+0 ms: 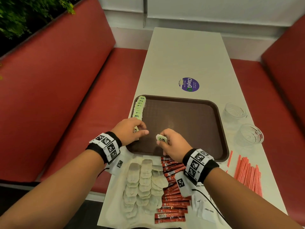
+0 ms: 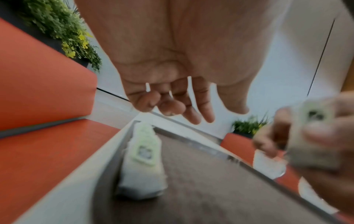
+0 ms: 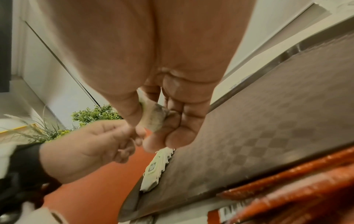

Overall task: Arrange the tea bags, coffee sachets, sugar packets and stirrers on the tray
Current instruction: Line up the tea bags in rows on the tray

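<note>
A brown tray point(image 1: 181, 121) lies on the white table. A row of tea bags with green tags point(image 1: 139, 107) overlaps along its left edge, also seen in the left wrist view point(image 2: 142, 151) and the right wrist view point(image 3: 155, 168). My left hand point(image 1: 142, 128) hovers over the near end of that row, fingers loosely curled with nothing in them point(image 2: 216, 115). My right hand point(image 1: 160, 139) pinches one tea bag point(image 1: 161, 139) by thumb and fingers above the tray's near part point(image 3: 153, 119), close to the left hand.
Near the table's front edge lie loose tea bags point(image 1: 143, 182), red coffee sachets point(image 1: 173, 200), white sugar packets point(image 1: 204, 209) and pink stirrers point(image 1: 247, 172). Two glass cups point(image 1: 234, 111) point(image 1: 250, 134) stand right of the tray. Red benches flank the table.
</note>
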